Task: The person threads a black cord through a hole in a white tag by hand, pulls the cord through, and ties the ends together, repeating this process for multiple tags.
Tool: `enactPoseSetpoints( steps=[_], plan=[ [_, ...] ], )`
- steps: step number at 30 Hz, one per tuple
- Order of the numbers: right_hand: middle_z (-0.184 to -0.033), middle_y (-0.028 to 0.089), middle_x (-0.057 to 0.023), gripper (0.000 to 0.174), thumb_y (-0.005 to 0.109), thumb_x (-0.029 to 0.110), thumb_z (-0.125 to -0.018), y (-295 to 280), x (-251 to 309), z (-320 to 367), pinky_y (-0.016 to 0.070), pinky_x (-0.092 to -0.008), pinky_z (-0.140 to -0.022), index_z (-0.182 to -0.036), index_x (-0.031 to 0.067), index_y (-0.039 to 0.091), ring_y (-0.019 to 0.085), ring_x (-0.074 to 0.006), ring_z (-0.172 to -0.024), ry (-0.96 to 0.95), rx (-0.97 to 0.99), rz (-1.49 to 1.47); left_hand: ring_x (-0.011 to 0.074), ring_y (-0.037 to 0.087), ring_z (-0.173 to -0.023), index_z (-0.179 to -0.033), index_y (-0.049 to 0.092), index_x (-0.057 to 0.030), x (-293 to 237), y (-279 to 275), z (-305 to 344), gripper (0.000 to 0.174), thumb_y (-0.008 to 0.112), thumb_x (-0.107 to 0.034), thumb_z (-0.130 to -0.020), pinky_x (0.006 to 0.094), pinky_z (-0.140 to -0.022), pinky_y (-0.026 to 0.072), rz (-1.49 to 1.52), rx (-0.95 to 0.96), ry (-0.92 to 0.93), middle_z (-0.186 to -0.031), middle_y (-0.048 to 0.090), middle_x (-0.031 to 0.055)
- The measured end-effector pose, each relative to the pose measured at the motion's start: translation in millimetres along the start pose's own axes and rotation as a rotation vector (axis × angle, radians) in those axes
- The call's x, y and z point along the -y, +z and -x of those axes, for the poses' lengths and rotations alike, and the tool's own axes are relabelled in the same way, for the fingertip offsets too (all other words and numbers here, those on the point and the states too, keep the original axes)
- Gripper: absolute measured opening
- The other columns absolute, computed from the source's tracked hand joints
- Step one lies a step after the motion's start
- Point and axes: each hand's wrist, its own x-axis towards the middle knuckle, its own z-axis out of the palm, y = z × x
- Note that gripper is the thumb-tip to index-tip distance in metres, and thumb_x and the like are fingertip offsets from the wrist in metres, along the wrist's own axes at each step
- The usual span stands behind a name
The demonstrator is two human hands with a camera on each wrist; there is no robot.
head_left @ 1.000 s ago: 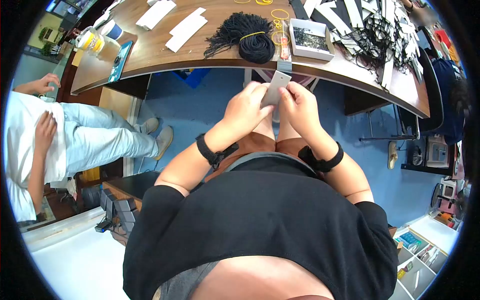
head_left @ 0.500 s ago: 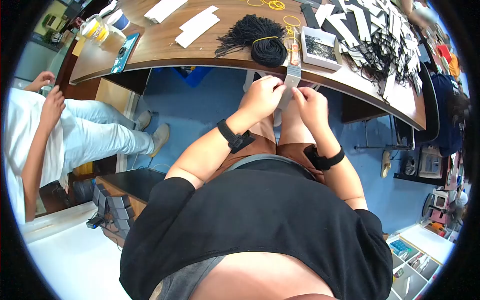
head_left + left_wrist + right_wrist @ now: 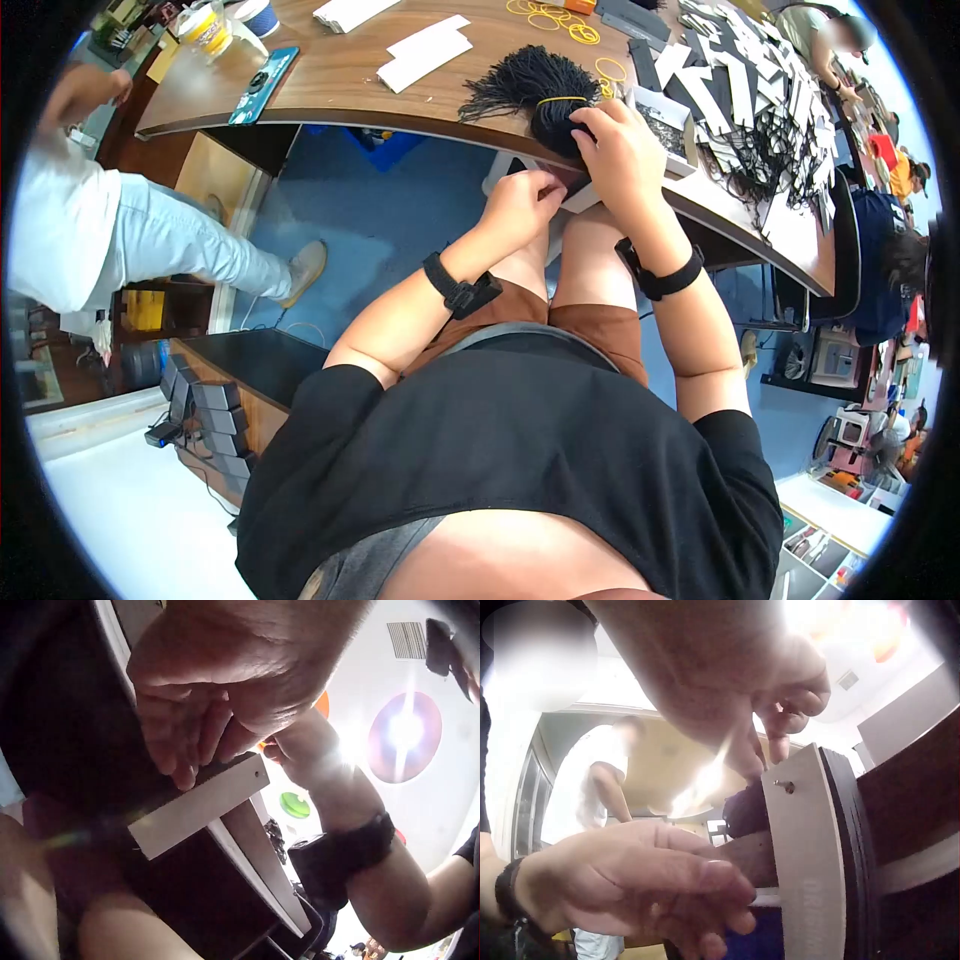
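At the table's front edge, the right hand (image 3: pixel 625 150) reaches over a bundle of black cords (image 3: pixel 553 78) tied with a yellow band. Its thumb and forefinger stand slightly apart at the bundle's rolled end; any cord between them cannot be made out. Lower and to the left is the left hand (image 3: pixel 520 212), fingers loosely bent, beside a pale tag (image 3: pixel 199 810) with a hole near one end. In the right wrist view a metal pin (image 3: pixel 784 784) passes through the front tag (image 3: pixel 806 862) of an upright stack; the left hand (image 3: pixel 630 885) shows nothing gripped.
Right of the bundle lie a white box (image 3: pixel 672 125) and a heap of black and white tags with cords (image 3: pixel 770 110). White strips (image 3: pixel 425 60), a phone (image 3: pixel 265 85) and cups (image 3: pixel 257 18) lie left. Another person (image 3: pixel 90 220) stands at the left.
The right hand has left the tags and moved up to the black cord bundle. The left hand has drawn slightly away from the stack. The head view has shifted, and the person at left has moved.
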Motion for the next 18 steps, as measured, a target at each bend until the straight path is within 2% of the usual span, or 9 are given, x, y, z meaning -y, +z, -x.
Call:
enactPoseSetpoints(
  steps=[2, 5, 8, 9, 12, 13, 16, 18],
  plan=[
    [-0.082, 0.059, -0.0034, 0.012, 0.068, 0.016, -0.072, 3, 1, -2, 0.049, -0.0344, -0.07, -0.084, 0.0137, 0.066, 0.059, -0.0236, -0.084, 0.0, 0.009, -0.021, 0.0137, 0.063, -0.065, -0.093, 0.065, 0.0041, -3, -5, 4, 0.018, 0.061, -0.012, -0.084, 0.0277, -0.061, 0.0491, 0.031, 0.024, -0.048, -0.076, 0.067, 0.0116],
    [-0.076, 0.059, -0.0049, 0.006, 0.065, 0.017, -0.075, 9, 2, -4, 0.0494, -0.0351, -0.068, -0.079, 0.0127, 0.065, 0.06, -0.0251, -0.079, 0.001, 0.028, -0.005, 0.0134, 0.062, -0.068, -0.095, 0.064, 0.0048, -13, -12, -1, 0.017, 0.056, -0.008, -0.087, 0.0271, -0.064, 0.05, 0.265, 0.035, -0.085, -0.08, 0.067, 0.0098],
    [-0.074, 0.059, -0.0069, 0.008, 0.065, 0.019, -0.076, 5, 5, -6, 0.0495, -0.0359, -0.065, -0.077, 0.0111, 0.066, 0.061, -0.0268, -0.074, 0.092, 0.043, -0.101, 0.0139, 0.062, -0.069, -0.098, 0.063, 0.0045, -20, -15, -11, 0.018, 0.05, -0.006, -0.091, 0.0276, -0.065, 0.0513, 0.663, 0.104, -0.161, -0.084, 0.066, 0.0098],
    [-0.075, 0.061, -0.0088, 0.011, 0.064, 0.021, -0.077, 2, 5, -5, 0.0491, -0.0373, -0.064, -0.077, 0.0096, 0.066, 0.062, -0.0287, -0.073, 0.111, 0.055, -0.145, 0.0161, 0.063, -0.075, -0.102, 0.06, 0.0043, -24, -21, -14, 0.022, 0.045, -0.009, -0.093, 0.0284, -0.069, 0.0525, 0.7, 0.166, -0.205, -0.09, 0.066, 0.0131],
    [-0.078, 0.063, -0.0101, 0.013, 0.064, 0.021, -0.079, 4, -1, -2, 0.0488, -0.0379, -0.066, -0.078, 0.0091, 0.067, 0.062, -0.0296, -0.074, 0.182, 0.077, -0.232, 0.0197, 0.064, -0.084, -0.108, 0.057, 0.005, -34, -28, -23, 0.028, 0.041, -0.014, -0.095, 0.0299, -0.075, 0.0524, 1.071, 0.254, -0.378, -0.096, 0.065, 0.015],
    [-0.08, 0.064, -0.0115, 0.015, 0.063, 0.022, -0.08, 3, -1, -2, 0.0485, -0.0384, -0.066, -0.079, 0.0076, 0.067, 0.062, -0.0304, -0.075, 0.218, 0.086, -0.273, 0.0235, 0.064, -0.092, -0.111, 0.055, 0.0052, -30, -28, -26, 0.032, 0.04, -0.019, -0.096, 0.0319, -0.08, 0.0515, 1.112, 0.297, -0.36, -0.102, 0.064, 0.0166],
    [-0.081, 0.064, -0.0122, 0.016, 0.063, 0.022, -0.08, -7, 3, 0, 0.0486, -0.0379, -0.067, -0.079, 0.0065, 0.066, 0.062, -0.0304, -0.074, 0.251, 0.072, -0.257, 0.0249, 0.063, -0.095, -0.111, 0.055, 0.0049, -31, -30, -28, 0.032, 0.04, -0.02, -0.096, 0.0336, -0.082, 0.0509, 1.09, 0.26, -0.401, -0.102, 0.064, 0.0174],
    [-0.08, 0.064, -0.0115, 0.015, 0.063, 0.021, -0.08, -15, 5, 13, 0.0487, -0.0373, -0.066, -0.078, 0.0065, 0.066, 0.062, -0.0298, -0.074, 0.241, 0.057, -0.295, 0.0258, 0.063, -0.097, -0.111, 0.055, 0.0049, -33, -32, -24, 0.035, 0.04, -0.023, -0.097, 0.0352, -0.085, 0.0506, 1.161, 0.312, -0.452, -0.104, 0.063, 0.018]
  ],
)
